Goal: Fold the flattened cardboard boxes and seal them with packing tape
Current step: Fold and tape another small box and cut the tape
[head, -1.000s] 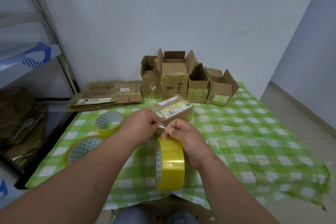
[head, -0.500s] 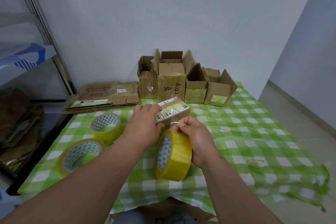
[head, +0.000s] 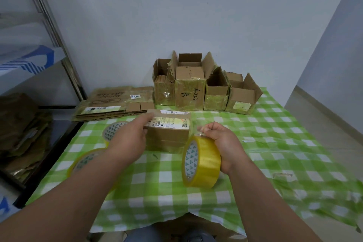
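Cardboard is the trouble here, I'd say — the box (head: pixel 169 133) sits small and light on the cloth (head: pixel 294 143), and only the left hand (head: pixel 129 139) steadies it, fingers stretched out fairly straight along its top left edge, over the label, rather than wrapped round it. If the roll (head: pixel 201 162) is tugged hard to the right, the box could well skid or turn with it, and the strip would go on crooked. The clear tape drawn off the roll is barely visible (I can make out only a faint sheen between roll and box), so I cannot tell whether its end is stuck down yet; loose, it might curl back and cling to itself.

The right hand (head: pixel 222 143) is curled round the roll, gripping it upright just off the box's right corner, thumb and fingers bunched at the top where the tape comes away. So the box lies between the two hands — touching the left, just beside the right — in the middle of the table, nearer than the row of open boxes (head: pixel 198 92) by the wall. Two spare rolls (head: pixel 112 131) lie flat under the left forearm.
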A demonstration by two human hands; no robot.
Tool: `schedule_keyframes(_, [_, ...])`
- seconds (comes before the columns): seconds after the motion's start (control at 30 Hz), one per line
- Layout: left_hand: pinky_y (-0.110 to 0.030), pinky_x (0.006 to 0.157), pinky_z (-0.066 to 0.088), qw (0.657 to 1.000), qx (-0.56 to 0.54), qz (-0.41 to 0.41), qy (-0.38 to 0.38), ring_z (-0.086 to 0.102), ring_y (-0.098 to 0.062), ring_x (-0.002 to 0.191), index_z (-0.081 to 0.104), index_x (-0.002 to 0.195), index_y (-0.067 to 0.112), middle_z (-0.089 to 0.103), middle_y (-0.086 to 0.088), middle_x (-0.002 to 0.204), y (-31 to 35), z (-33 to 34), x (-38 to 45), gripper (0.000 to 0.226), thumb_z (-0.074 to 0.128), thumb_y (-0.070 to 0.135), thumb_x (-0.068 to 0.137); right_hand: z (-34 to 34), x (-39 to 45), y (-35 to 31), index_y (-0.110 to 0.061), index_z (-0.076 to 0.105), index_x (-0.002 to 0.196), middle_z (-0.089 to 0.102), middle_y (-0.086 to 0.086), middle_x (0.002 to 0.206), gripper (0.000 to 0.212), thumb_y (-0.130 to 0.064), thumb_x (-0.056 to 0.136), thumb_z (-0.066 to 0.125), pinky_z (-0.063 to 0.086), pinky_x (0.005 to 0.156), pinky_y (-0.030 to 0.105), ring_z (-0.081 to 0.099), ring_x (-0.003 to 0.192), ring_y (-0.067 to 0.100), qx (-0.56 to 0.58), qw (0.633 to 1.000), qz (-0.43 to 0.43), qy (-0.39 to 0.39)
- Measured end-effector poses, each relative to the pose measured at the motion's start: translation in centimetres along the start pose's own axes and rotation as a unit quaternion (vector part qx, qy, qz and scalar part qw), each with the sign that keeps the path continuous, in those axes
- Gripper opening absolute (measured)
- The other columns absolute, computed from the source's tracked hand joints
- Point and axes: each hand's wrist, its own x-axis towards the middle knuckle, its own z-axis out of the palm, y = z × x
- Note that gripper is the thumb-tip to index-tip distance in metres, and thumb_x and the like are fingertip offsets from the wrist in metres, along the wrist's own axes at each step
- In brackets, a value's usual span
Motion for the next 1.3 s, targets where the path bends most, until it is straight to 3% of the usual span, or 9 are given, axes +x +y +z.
schedule_keyframes(0.17, [-0.035,0.116,0.017,0.973,-0.222,-0.026,-0.051,0.015,-0.015,0.150,0.020,0.156,0.037,0.006,0.017,0.163,0.9,1.2,-0.6,0.061,0.049,0.025,0.103,1.7,0.5,-0.3,-0.012,0.057,0.071,0.073,0.016,0.104,0.026,-0.003,0.095,0.056,0.055,0.076,0.047,0.063,0.078,0.027,-0.024,0.999,0.023,0.000])
schedule_keyframes(0.33, [-0.037,0.106,0.029,0.872,-0.449,-0.192,-0.013,0.033,-0.025,0.142,0.036,0.151,0.034,0.032,0.001,0.159,1.8,1.1,0.7,0.054,0.054,0.027,0.101,2.4,0.4,0.2,-0.014,0.059,0.074,0.074,0.014,0.102,0.024,-0.007,0.096,0.056,0.052,0.082,0.047,0.063,0.086,0.031,-0.068,0.997,0.017,0.036])
schedule_keyframes(0.43, [-0.033,0.098,0.036,0.901,-0.389,-0.194,0.002,0.046,-0.024,0.129,0.044,0.146,0.030,0.047,-0.001,0.147,1.1,1.3,1.3,0.053,0.062,0.024,0.097,2.1,-0.1,0.1,-0.010,0.058,0.077,0.076,0.011,0.094,0.020,-0.003,0.096,0.054,0.056,0.088,0.055,0.069,0.092,0.036,-0.047,0.998,0.024,0.018])
schedule_keyframes(0.67, [-0.024,0.075,0.046,0.904,-0.380,-0.178,-0.080,0.061,-0.010,0.100,0.059,0.133,0.025,0.062,0.003,0.131,0.5,0.6,3.6,0.051,0.059,-0.005,0.091,-1.0,-0.7,-0.8,-0.008,0.056,0.072,0.074,0.011,0.101,0.025,0.001,0.095,0.052,0.058,0.066,0.040,0.070,0.076,0.025,0.040,0.999,0.017,0.012])
schedule_keyframes(0.83, [-0.040,0.107,0.041,0.954,-0.260,-0.141,-0.054,0.044,-0.027,0.131,0.055,0.139,0.032,0.038,-0.003,0.152,2.4,0.8,4.0,0.047,0.060,0.013,0.096,-0.8,-0.5,-1.3,-0.007,0.055,0.074,0.072,0.019,0.107,0.023,0.002,0.095,0.051,0.053,0.088,0.058,0.064,0.087,0.034,0.040,0.999,0.026,-0.017])
schedule_keyframes(0.97, [-0.049,0.107,0.042,0.963,-0.250,-0.097,-0.031,0.043,-0.024,0.128,0.054,0.123,0.029,0.036,0.000,0.141,4.2,1.1,1.4,0.060,0.084,0.041,0.073,-0.2,-0.8,-0.4,-0.007,0.056,0.075,0.075,0.018,0.095,0.023,0.001,0.096,0.050,0.059,0.074,0.047,0.069,0.076,0.031,0.036,0.997,0.042,-0.047])
schedule_keyframes(1.07, [-0.051,0.110,0.039,0.956,-0.267,-0.067,-0.104,0.037,-0.029,0.139,0.056,0.108,0.034,0.035,0.001,0.153,4.0,0.6,0.5,0.050,0.088,0.034,0.070,-0.3,-1.2,0.2,-0.007,0.059,0.071,0.074,0.020,0.096,0.026,0.000,0.095,0.053,0.058,0.071,0.044,0.071,0.081,0.031,0.029,0.996,0.054,-0.063])
schedule_keyframes(1.17, [-0.051,0.123,0.013,0.968,-0.195,-0.004,-0.155,0.002,-0.016,0.152,0.062,0.123,0.035,0.009,0.012,0.165,3.9,-0.5,1.0,0.049,0.082,0.032,0.078,-0.2,-1.6,0.1,-0.007,0.060,0.073,0.074,0.020,0.096,0.024,0.000,0.095,0.053,0.057,0.077,0.045,0.069,0.089,0.032,0.010,0.995,0.056,-0.086])
schedule_keyframes(1.3, [-0.043,0.123,0.007,0.977,-0.129,0.057,-0.162,-0.002,-0.015,0.152,0.058,0.136,0.031,0.006,0.014,0.164,4.9,-1.1,1.2,0.043,0.066,0.032,0.093,0.0,-2.2,-1.3,-0.011,0.064,0.069,0.071,0.014,0.082,0.031,0.001,0.095,0.054,0.053,0.083,0.046,0.062,0.086,0.031,-0.036,0.994,0.007,-0.106])
